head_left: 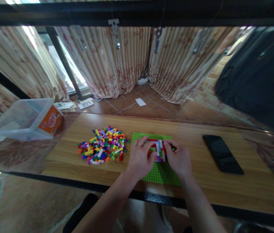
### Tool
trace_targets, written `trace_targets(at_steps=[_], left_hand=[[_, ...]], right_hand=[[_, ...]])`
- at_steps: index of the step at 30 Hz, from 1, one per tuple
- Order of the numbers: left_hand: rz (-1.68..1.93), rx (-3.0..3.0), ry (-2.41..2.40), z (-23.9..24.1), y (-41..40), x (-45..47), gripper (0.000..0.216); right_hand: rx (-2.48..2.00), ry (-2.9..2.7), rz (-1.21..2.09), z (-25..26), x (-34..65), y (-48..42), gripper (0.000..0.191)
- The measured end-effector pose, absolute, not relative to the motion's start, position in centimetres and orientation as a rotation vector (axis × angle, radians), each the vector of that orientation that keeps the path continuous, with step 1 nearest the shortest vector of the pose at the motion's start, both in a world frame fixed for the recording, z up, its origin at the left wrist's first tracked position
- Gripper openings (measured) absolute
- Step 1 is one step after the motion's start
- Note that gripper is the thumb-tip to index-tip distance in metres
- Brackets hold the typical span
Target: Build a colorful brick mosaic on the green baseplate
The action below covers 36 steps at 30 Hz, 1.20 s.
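A green studded baseplate (161, 176) lies on the wooden table, with a small build of toy building bricks (158, 149) on it in red, white, purple and other colours. Around the left side of this build my left hand (140, 159) is curled, thumb and fingers gripping it. At the build's right edge, the fingertips of my right hand (178, 158) are pinched together; what they hold, if anything, is too small to make out. To the left lies a heap of loose multicoloured building bricks (105, 144).
On the right of the table (192, 129) rests a black phone (222, 154). A clear plastic bin (20, 119) with an orange label stands beyond the table's left end. Striped curtains (127, 61) hang behind, and a dark metal bar (137, 14) crosses the top of the view.
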<state>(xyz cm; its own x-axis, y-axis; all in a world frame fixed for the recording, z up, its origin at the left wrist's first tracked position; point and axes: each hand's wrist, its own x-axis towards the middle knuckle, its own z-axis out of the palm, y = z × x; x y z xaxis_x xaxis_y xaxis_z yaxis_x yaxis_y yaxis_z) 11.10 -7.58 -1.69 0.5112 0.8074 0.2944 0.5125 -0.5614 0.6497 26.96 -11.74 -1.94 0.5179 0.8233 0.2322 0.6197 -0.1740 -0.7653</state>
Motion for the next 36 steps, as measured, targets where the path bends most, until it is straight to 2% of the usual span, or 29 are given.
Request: trace_targets(at_steps=[10,20,36], left_hand=[[0.770,2.289,1.075,-1.5,-7.7,10.9,0.035],[0.655,2.353,1.021,-1.9,-7.6,10.9,0.062],[0.682,2.306,0.981,-1.4,-7.6,10.6,0.037]], right_hand=[[-1.844,-1.284,0.287,-3.0,27.7,-10.9,0.039],[-1.754,-1.496,0.389,-4.2,29.0,-11.3,0.038],[-1.709,-1.555,0.346,-3.3,29.3,-11.8,0.036]])
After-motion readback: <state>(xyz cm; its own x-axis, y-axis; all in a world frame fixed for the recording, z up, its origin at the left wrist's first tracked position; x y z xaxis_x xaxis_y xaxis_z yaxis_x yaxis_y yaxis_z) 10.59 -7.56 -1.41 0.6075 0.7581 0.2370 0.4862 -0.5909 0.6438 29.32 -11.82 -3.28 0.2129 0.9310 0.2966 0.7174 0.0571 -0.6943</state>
